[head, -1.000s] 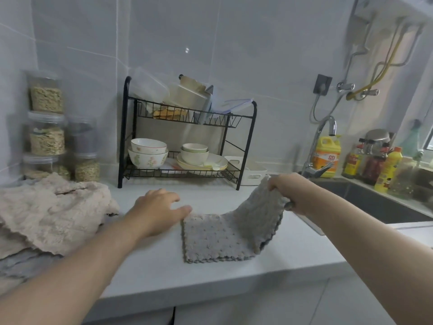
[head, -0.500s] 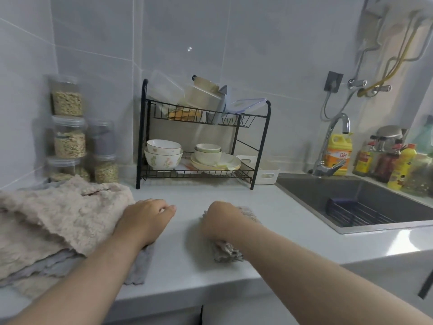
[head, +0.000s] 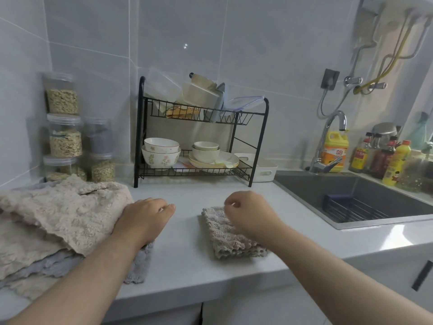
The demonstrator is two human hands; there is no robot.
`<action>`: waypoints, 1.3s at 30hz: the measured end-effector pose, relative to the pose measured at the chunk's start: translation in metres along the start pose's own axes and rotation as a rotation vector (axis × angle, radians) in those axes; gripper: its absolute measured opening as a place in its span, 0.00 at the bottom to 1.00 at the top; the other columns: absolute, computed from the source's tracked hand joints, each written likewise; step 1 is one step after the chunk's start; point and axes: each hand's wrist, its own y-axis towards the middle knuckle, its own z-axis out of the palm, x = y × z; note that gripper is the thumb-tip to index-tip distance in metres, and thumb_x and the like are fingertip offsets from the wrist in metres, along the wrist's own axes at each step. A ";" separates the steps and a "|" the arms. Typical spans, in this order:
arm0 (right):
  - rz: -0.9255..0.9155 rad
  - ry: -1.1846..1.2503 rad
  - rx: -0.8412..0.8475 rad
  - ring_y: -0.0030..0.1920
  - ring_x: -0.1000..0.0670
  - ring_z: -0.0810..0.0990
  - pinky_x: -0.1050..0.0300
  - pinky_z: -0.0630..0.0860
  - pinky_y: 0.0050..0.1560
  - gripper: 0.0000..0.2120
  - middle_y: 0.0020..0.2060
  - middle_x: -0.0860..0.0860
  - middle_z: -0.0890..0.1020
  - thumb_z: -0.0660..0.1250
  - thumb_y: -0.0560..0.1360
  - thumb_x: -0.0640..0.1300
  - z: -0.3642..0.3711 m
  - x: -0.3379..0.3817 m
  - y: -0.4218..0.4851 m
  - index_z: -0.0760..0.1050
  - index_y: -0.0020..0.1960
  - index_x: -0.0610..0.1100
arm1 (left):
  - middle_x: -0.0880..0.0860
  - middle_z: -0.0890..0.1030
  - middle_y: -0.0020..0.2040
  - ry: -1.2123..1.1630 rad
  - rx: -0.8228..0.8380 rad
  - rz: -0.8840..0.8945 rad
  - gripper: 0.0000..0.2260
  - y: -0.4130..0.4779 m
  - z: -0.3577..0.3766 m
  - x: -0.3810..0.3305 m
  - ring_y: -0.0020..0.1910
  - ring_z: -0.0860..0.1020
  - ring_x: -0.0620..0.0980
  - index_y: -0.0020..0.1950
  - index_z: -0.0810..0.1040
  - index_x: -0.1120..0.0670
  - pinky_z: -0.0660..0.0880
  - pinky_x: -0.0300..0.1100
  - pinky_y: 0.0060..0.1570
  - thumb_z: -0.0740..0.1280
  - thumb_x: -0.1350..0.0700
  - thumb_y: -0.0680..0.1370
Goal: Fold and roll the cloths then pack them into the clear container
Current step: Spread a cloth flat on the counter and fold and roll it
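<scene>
A small grey cloth lies folded in a narrow strip on the white counter, in front of me. My right hand hovers over its far end with fingers loosely curled, holding nothing I can see. My left hand rests flat on the counter, its wrist over the edge of a pile of beige and grey cloths at the left. A clear container sits tilted on the top shelf of the black dish rack.
The rack holds bowls and plates at the back of the counter. Clear jars of grain are stacked in the left corner. A white basket stands beside the rack. The sink, tap and bottles lie to the right.
My right hand brought the lifted half of the grey cloth over to the left, folding it, pressed it down, then lifted off. The left hand pulled back toward the cloth pile.
</scene>
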 end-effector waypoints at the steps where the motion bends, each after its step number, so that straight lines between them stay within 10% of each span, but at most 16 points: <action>1: 0.055 -0.036 -0.033 0.36 0.51 0.80 0.61 0.75 0.33 0.10 0.42 0.50 0.83 0.60 0.74 0.44 -0.006 -0.011 0.003 0.80 0.48 0.44 | 0.47 0.76 0.38 0.001 0.004 0.001 0.18 0.001 0.000 0.001 0.44 0.74 0.51 0.33 0.69 0.49 0.70 0.47 0.47 0.55 0.44 0.80; 8: 0.423 -0.099 0.201 0.34 0.48 0.75 0.59 0.69 0.36 0.16 0.32 0.49 0.76 0.68 0.71 0.56 -0.011 -0.051 0.017 0.73 0.37 0.43 | 0.47 0.76 0.36 0.009 0.006 -0.004 0.18 -0.001 0.001 -0.001 0.41 0.74 0.49 0.32 0.68 0.49 0.67 0.46 0.42 0.55 0.44 0.80; 13: 0.192 0.190 0.173 0.33 0.49 0.70 0.59 0.66 0.30 0.10 0.39 0.46 0.74 0.70 0.71 0.43 -0.012 -0.046 0.019 0.74 0.49 0.44 | 0.44 0.79 0.53 -0.137 0.053 -0.004 0.18 0.002 -0.004 -0.013 0.55 0.75 0.46 0.51 0.80 0.45 0.71 0.45 0.56 0.59 0.36 0.72; 17: -0.076 0.342 0.197 0.38 0.50 0.78 0.62 0.73 0.28 0.17 0.50 0.47 0.81 0.70 0.71 0.36 -0.026 -0.036 0.019 0.69 0.55 0.48 | 0.44 0.74 0.65 -0.372 0.201 0.076 0.31 0.007 -0.009 -0.054 0.64 0.72 0.45 0.70 0.71 0.49 0.68 0.42 0.63 0.75 0.45 0.70; 23: -0.166 0.447 0.226 0.39 0.50 0.80 0.58 0.77 0.32 0.18 0.49 0.45 0.84 0.73 0.70 0.33 -0.033 -0.027 0.033 0.74 0.56 0.47 | 0.61 0.84 0.48 -0.971 0.404 -0.134 0.17 0.014 -0.004 -0.071 0.45 0.83 0.56 0.52 0.80 0.60 0.78 0.53 0.55 0.74 0.61 0.64; 28: 0.104 1.075 0.271 0.51 0.47 0.82 0.56 0.76 0.53 0.36 0.53 0.45 0.82 0.71 0.69 0.62 0.001 -0.051 0.035 0.71 0.66 0.37 | 0.66 0.83 0.50 -1.358 0.389 -0.323 0.21 0.007 0.013 -0.056 0.46 0.83 0.63 0.57 0.77 0.63 0.81 0.54 0.46 0.73 0.65 0.65; 32: 0.115 1.204 0.354 0.33 0.60 0.83 0.67 0.79 0.35 0.49 0.33 0.57 0.84 0.63 0.60 0.77 0.026 -0.059 0.030 0.71 0.59 0.35 | 0.67 0.83 0.49 -1.457 0.319 -0.382 0.21 0.012 0.017 -0.054 0.45 0.83 0.64 0.58 0.77 0.65 0.80 0.56 0.44 0.71 0.63 0.65; 35: 0.076 1.241 0.344 0.47 0.44 0.84 0.50 0.81 0.51 0.24 0.47 0.42 0.85 0.75 0.68 0.49 0.033 -0.059 0.029 0.74 0.57 0.37 | 0.67 0.83 0.50 -1.423 0.309 -0.392 0.19 0.010 0.018 -0.057 0.47 0.83 0.64 0.59 0.77 0.65 0.80 0.56 0.47 0.70 0.65 0.69; 39: 0.119 1.236 0.217 0.53 0.36 0.81 0.39 0.77 0.58 0.20 0.54 0.34 0.81 0.68 0.69 0.25 0.036 -0.059 0.028 0.75 0.58 0.37 | 0.66 0.83 0.50 -1.392 0.301 -0.405 0.11 0.008 0.018 -0.059 0.48 0.82 0.64 0.57 0.77 0.64 0.80 0.58 0.49 0.67 0.66 0.75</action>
